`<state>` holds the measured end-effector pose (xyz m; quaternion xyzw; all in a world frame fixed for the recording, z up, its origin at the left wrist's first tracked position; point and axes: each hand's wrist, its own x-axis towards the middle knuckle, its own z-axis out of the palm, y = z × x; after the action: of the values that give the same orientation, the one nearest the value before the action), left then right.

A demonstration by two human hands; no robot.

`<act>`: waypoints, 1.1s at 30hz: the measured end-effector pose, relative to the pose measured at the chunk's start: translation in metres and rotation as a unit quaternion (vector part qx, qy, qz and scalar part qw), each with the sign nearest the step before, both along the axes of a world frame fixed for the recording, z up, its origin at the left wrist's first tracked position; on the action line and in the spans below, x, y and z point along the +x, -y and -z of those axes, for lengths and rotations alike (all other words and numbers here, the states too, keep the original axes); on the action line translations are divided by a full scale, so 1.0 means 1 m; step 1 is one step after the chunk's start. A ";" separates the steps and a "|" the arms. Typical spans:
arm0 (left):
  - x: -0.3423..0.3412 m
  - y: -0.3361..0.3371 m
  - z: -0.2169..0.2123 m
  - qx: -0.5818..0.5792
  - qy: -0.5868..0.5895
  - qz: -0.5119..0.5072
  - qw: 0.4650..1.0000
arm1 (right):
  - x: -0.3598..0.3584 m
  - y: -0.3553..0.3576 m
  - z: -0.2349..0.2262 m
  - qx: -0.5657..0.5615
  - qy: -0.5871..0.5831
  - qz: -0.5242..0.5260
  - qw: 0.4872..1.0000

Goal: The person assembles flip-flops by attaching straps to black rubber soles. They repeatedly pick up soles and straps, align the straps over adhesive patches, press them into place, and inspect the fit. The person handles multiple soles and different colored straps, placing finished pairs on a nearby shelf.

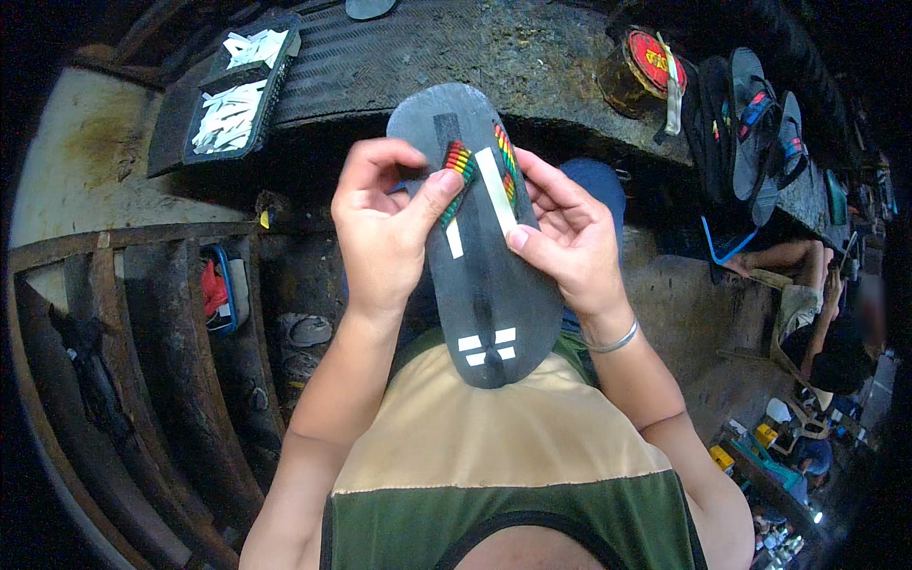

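A black sandal sole [494,275] stands upright in front of my chest, its rounded heel end near my shirt. Pale strips are stuck on it: a long one down the middle, a shorter one at the left and several short ones near the heel. My left hand [385,214] pinches a red, yellow and green striped strap [458,163] between thumb and fingers at the sole's left side. My right hand [570,233] grips the right edge, thumb on the long white strip [494,187], fingers beside a second striped strap [506,157].
On the dark workbench [427,47] ahead sit a black tray of white strips [233,112] and a round tin with a red top [651,62]. Several strapped sandals [755,114] lie at its right. Left stands a wooden rack [114,323]; another person [807,323] is at far right.
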<state>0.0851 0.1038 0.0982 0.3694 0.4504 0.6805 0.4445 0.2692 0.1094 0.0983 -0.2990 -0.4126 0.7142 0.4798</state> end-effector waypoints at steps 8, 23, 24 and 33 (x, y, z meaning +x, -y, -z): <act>-0.014 0.002 -0.036 -0.007 -0.099 0.106 0.989 | 0.003 -0.032 -0.029 -0.065 -0.059 -0.104 0.991; 0.002 -0.013 -0.063 0.119 -0.189 0.022 0.974 | -0.006 -0.004 -0.063 0.035 0.125 -0.043 0.991; 0.003 -0.016 -0.065 0.087 -0.183 0.055 0.978 | -0.004 -0.004 -0.064 0.031 0.141 -0.035 0.989; -0.023 -0.030 -0.094 0.174 -0.563 -0.008 0.808 | -0.002 -0.009 -0.069 0.007 0.128 -0.016 0.992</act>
<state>0.0624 0.1339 0.1922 0.7551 0.4992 0.4235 0.0358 0.2669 0.1188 0.1673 -0.3779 -0.4804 0.6749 0.4134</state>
